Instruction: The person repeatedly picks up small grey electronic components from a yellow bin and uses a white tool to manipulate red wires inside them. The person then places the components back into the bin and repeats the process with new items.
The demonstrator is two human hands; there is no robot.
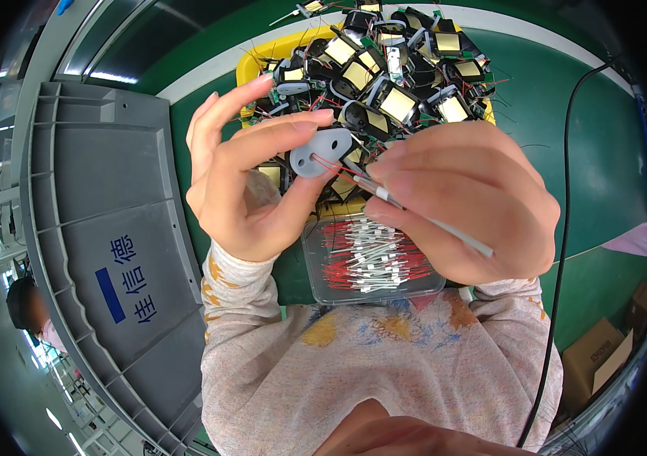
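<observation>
My left hand [243,171] pinches a small grey teardrop-shaped plastic part [322,152] with dark holes in it, thumb below and fingers above. Thin red wires [336,166] run from one of its holes towards my right hand [471,197]. Closed fingers of that hand grip a slim white-and-silver rod-like piece [460,237], whose end lies at the wires. Whether it is a tool or a sleeved lead I cannot tell. Beneath both hands, a clear plastic tray [316,289] holds many red wire leads with white ends [373,258].
Behind my hands, a yellow bin [247,72] is heaped with black parts [399,102] bearing cream pads and wires. A grey crate [110,190] stands at the left. A black cable [566,190] crosses the green table [604,152] at right; cardboard boxes [593,357] are beyond its edge.
</observation>
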